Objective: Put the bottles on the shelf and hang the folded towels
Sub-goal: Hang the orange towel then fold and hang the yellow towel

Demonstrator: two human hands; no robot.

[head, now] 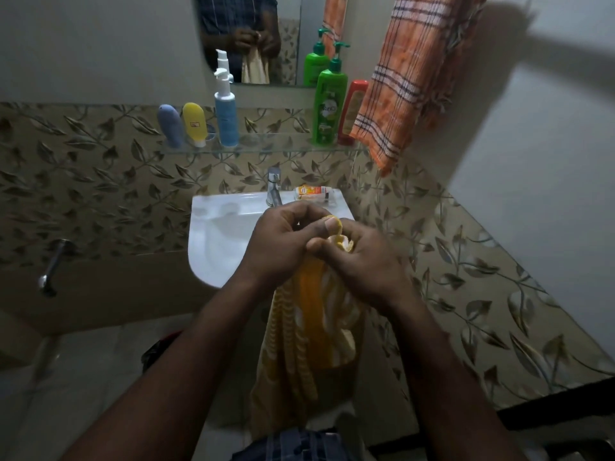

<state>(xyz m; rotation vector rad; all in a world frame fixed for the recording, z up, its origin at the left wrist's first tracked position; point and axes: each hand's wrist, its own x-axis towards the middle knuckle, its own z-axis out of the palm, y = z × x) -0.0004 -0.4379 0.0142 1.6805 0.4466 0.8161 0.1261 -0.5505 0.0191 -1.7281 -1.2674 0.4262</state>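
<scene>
Both hands meet in front of the sink (219,234), closed on the top edge of a yellow towel (309,334). The left hand (286,241) pinches the bunched edge between thumb and curled fingers. The right hand (362,261) grips the same edge just beside it, and the two hands touch. The rest of the towel hangs loose between the forearms, below the sink's front rim, in soft pleats rather than a neat fold.

The bottle half of the task looks done. Five bottles stand upright on the glass shelf (266,146) under the mirror (246,28): a grey tube (170,125), a yellow tube (193,124) and a white pump bottle (226,118) at the left, and a green bottle (327,108) and a red bottle (352,111) at the right, with a bare gap between the groups. An orange towel (409,81) hangs on the right wall, its lower corner dropping past the shelf's right end.

The step in hand is therefore the towels, most likely squaring up the yellow one before hanging it. The next move calls for sliding the hands apart along the edge, then lifting up and to the right, toward the orange towel. Its support is out of view, so the room left there cannot be judged. The lift would pass near the green and red bottles, which the loose tail could brush.
</scene>
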